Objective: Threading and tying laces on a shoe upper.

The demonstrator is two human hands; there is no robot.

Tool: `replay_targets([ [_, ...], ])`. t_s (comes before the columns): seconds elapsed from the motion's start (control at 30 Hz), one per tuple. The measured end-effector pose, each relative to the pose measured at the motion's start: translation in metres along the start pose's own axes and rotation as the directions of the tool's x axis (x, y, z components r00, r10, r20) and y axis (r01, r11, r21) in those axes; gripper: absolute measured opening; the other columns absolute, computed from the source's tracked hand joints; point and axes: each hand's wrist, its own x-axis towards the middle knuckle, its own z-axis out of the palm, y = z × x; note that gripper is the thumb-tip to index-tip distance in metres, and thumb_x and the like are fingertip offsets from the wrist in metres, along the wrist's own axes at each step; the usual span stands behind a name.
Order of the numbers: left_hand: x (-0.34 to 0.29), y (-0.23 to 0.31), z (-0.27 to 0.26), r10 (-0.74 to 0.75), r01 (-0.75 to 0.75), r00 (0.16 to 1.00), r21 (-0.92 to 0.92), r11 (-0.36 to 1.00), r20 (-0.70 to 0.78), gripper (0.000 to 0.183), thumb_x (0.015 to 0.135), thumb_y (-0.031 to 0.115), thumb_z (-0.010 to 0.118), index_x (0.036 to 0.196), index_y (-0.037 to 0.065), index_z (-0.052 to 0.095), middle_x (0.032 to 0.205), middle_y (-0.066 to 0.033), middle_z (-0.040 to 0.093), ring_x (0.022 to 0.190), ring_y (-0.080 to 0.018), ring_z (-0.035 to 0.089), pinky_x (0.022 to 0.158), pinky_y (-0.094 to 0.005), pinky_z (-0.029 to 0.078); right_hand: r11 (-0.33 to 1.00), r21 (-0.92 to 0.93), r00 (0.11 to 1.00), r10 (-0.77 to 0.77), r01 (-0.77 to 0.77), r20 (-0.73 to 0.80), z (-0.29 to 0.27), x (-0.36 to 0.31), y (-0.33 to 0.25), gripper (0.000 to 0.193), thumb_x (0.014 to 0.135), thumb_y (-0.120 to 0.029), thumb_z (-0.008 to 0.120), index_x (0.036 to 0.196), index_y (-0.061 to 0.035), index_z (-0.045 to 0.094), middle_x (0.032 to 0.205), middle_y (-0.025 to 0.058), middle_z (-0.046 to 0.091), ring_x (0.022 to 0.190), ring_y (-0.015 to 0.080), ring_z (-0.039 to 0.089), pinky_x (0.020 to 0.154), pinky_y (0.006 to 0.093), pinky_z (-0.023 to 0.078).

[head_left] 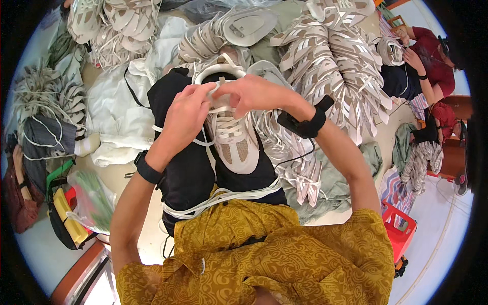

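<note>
A beige and white sneaker upper (239,150) lies on my dark-trousered lap, toe toward me, with a white lace threaded crosswise over its front. My left hand (189,114) is closed at the left of the shoe's opening, its fingertips pinching the white shoelace (207,144), part of which loops down beside the upper. From the right, my right hand (256,95) reaches over the tongue with bent fingers, pinched at the lace close to the left fingertips. What lies under its fingers is partly hidden. A bundle of loose white laces (218,202) rests across my thighs.
Stacked sneaker uppers (333,66) pile up ahead to the right, with more uppers (119,28) at the far left. White plastic sheeting (114,112) spreads at left. Another person (434,61) sits at far right. A red plastic stool (399,231) stands beside my right arm.
</note>
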Motion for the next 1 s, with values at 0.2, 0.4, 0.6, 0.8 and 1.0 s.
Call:
replay_targets([
  [0.2, -0.002, -0.003, -0.001, -0.041, 0.042, 0.999, -0.042, 0.998, 0.008, 0.033, 0.081, 0.004, 0.047, 0.113, 0.004, 0.049, 0.079, -0.0084, 0.06, 0.094, -0.0254, 0.051, 0.081, -0.0342, 0.041, 0.766, 0.64, 0.989, 0.128, -0.053, -0.071, -0.006, -0.021, 0.008, 0.046, 0.065, -0.006, 0.065, 0.11, -0.0025, 0.056, 0.068, 0.0015, 0.058, 0.062, 0.0069, 0.053, 0.057, 0.0201, 0.039],
  [0.4, -0.001, -0.003, -0.001, -0.044, 0.044, 0.999, -0.061, 0.997, 0.009, 0.025, 0.081, 0.003, 0.047, 0.105, 0.002, 0.053, 0.084, -0.0104, 0.058, 0.092, -0.0254, 0.053, 0.079, -0.0342, 0.042, 0.573, 0.801, 0.943, 0.135, 0.176, -0.304, 0.009, -0.052, 0.005, 0.041, 0.066, -0.004, 0.065, 0.106, 0.0008, 0.058, 0.07, 0.0037, 0.06, 0.062, 0.0084, 0.055, 0.058, 0.0205, 0.042],
  [0.6, 0.004, -0.003, -0.001, -0.036, 0.04, 0.999, -0.141, 0.989, 0.03, 0.021, 0.081, 0.002, 0.047, 0.1, 0.001, 0.055, 0.089, -0.0117, 0.056, 0.09, -0.026, 0.055, 0.077, -0.0335, 0.044, 0.393, 0.831, 0.893, 0.052, 0.394, -0.448, 0.017, -0.107, -0.004, 0.033, 0.069, -0.007, 0.065, 0.099, 0.0044, 0.058, 0.067, 0.0093, 0.061, 0.057, 0.0132, 0.056, 0.056, 0.0248, 0.043],
  [0.8, 0.004, -0.005, -0.003, -0.067, 0.078, 0.995, -0.143, 0.987, 0.08, 0.015, 0.082, 0.003, 0.049, 0.095, 0.002, 0.056, 0.091, -0.0107, 0.055, 0.092, -0.025, 0.053, 0.079, -0.0322, 0.044, 0.387, 0.649, 0.745, -0.188, 0.655, -0.64, -0.008, -0.151, -0.028, 0.02, 0.075, -0.018, 0.063, 0.091, -0.0076, 0.059, 0.048, -0.0012, 0.049, 0.049, 0.0143, 0.043, 0.074, 0.0355, 0.031],
  [1.0, 0.008, 0.0, -0.005, -0.002, 0.013, 0.992, -0.088, 0.996, 0.13, 0.012, 0.082, 0.007, 0.05, 0.092, 0.004, 0.056, 0.092, -0.0099, 0.054, 0.094, -0.0244, 0.051, 0.08, -0.0318, 0.042, 0.228, 0.53, 0.559, -0.084, 0.817, -0.825, -0.03, -0.205, -0.03, 0.029, 0.075, -0.025, 0.064, 0.103, -0.0191, 0.06, 0.046, -0.0096, 0.045, 0.043, 0.0048, 0.032, 0.065, 0.0296, 0.025],
])
